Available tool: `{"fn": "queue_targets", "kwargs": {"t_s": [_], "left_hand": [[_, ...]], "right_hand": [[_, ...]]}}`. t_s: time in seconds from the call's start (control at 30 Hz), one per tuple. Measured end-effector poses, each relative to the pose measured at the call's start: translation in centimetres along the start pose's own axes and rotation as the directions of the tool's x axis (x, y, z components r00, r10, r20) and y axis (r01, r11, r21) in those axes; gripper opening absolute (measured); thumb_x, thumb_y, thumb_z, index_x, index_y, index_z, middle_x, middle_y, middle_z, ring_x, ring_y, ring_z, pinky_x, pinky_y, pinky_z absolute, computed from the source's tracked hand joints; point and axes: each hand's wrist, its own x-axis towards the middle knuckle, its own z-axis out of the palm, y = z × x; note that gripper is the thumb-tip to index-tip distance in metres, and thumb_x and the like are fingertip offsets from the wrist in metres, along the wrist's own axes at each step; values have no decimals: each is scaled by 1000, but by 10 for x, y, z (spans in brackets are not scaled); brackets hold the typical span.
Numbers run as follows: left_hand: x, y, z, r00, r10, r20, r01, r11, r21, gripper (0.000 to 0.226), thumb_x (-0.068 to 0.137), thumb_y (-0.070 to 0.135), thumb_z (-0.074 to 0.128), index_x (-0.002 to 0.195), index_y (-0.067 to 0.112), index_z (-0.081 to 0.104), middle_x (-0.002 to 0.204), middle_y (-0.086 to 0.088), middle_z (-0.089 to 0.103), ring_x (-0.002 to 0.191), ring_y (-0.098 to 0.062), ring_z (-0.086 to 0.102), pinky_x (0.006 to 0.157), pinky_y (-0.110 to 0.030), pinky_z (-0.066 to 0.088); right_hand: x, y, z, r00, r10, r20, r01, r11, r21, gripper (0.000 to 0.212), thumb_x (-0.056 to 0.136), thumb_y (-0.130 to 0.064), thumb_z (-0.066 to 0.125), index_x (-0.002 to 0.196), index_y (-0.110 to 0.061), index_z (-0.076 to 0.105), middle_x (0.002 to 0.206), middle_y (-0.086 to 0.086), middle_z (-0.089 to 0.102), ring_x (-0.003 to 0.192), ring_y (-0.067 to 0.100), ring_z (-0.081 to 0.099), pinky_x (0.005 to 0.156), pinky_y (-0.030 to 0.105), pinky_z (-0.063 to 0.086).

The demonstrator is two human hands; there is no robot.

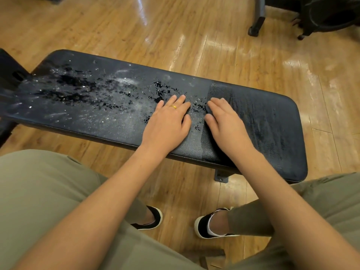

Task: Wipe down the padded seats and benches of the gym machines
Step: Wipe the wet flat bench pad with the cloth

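The wooden floor (253, 61) filled the view, glossy with light patches. Across it, from left to right, lay the long black padded bench (109, 121), directly in front of the person's knees. Its left and middle stretch was dusty grey and scattered with dark water droplets (78, 88). Its right stretch was darker and streaked with damp, and a straight edge between the two ran across the pad just beside the right hand.

Olive trousers (44, 188) covered both legs at the bottom of the view, and the bare forearms reached forward from there onto the pad. At the top right stood the dark frame of another machine (257, 26), well apart from the bench.

Both hands lay palm down on the bench, side by side near its middle, close but not touching. The left hand (167, 121) rested flat on the dusty, wetted part, fingers straight and slightly spread, grasping nothing. The right hand (228, 123) pressed flat at the border of the damp stretch, fingers straight and together. A dark edge showed under its fingertips (214, 103), but whether that was a cloth could not be told.

Below the bench, two black shoes with white soles (204, 225) stood on the floor. A small metal bracket (221, 176) showed under the near edge of the pad. A gold ring (174, 107) sat on a finger of the left hand.
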Motion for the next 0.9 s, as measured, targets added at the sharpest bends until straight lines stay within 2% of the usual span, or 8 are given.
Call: {"fn": "queue_targets", "kwargs": {"t_s": [0.1, 0.17, 0.27, 0.37, 0.47, 0.6, 0.73, 0.9], "left_hand": [[-1, 1, 0, 1000, -3, 2, 3, 1000, -3, 43, 100, 29, 41, 139, 18, 54, 152, -4, 45, 145, -23, 35, 119, -48, 25], [-1, 2, -1, 1000, -2, 6, 2, 1000, -4, 43, 100, 29, 41, 139, 17, 54, 153, -5, 45, 145, -23, 35, 119, -48, 25], [-2, 2, -2, 1000, 2, 11, -2, 1000, -3, 43, 101, 29, 40, 140, 17, 54, 153, -5, 44, 145, -23, 34, 120, -48, 24], [-1, 2, -2, 1000, 2, 9, -2, 1000, 3, 44, 101, 28, 40, 140, 16, 53, 153, -6, 44, 145, -23, 35, 119, -48, 25], [-1, 2, -1, 1000, 4, 16, -4, 1000, -1, 44, 101, 29, 39, 141, 16, 53, 153, -5, 44, 145, -23, 34, 119, -48, 24], [-1, 2, -2, 1000, 4, 25, -4, 1000, -2, 44, 102, 30, 39, 143, 17, 51, 155, -4, 42, 146, -22, 32, 121, -47, 21], [-1, 2, -3, 1000, -2, 27, 3, 1000, -11, 44, 102, 29, 39, 142, 18, 51, 155, -4, 42, 146, -22, 32, 121, -47, 21], [-1, 3, -3, 999, -9, 31, 9, 1000, -14, 44, 101, 29, 40, 142, 17, 52, 155, -4, 42, 146, -22, 32, 121, -47, 22]], "right_hand": [[32, 4, 0, 1000, 3, -9, -3, 1000, 7, 34, 104, -18, 45, 133, -1, 52, 148, 10, 45, 144, 30, 31, 112, 37, 30], [58, 6, -1, 999, 42, -12, -42, 999, 4, 22, 103, -17, 44, 114, -1, 55, 132, 10, 52, 127, 30, 43, 95, 33, 38], [71, 4, -3, 996, 80, -31, -81, 997, -21, 13, 102, -17, 43, 96, -7, 49, 120, 10, 53, 112, 29, 47, 74, 27, 26], [47, -4, -5, 998, 54, -32, -55, 998, -27, 21, 103, -17, 45, 111, -1, 56, 131, 10, 52, 127, 29, 43, 94, 37, 39], [2, -17, -5, 1000, 0, -20, -1, 1000, -13, 30, 102, -15, 49, 127, 1, 56, 139, 12, 52, 134, 30, 41, 113, 36, 30], [-44, -22, -2, 999, 0, 39, 1, 999, -36, 43, 103, -21, 49, 142, -3, 48, 150, 8, 45, 145, 29, 32, 117, 35, 26], [-43, -24, -3, 999, 20, 41, -19, 1000, -24, 43, 103, -19, 49, 143, -2, 47, 151, 10, 44, 145, 28, 31, 116, 23, 14], [-70, -34, 8, 999, 34, 9, -34, 999, -29, 45, 103, -19, 50, 144, 0, 46, 151, 13, 43, 146, 35, 31, 121, 41, 25]]}}
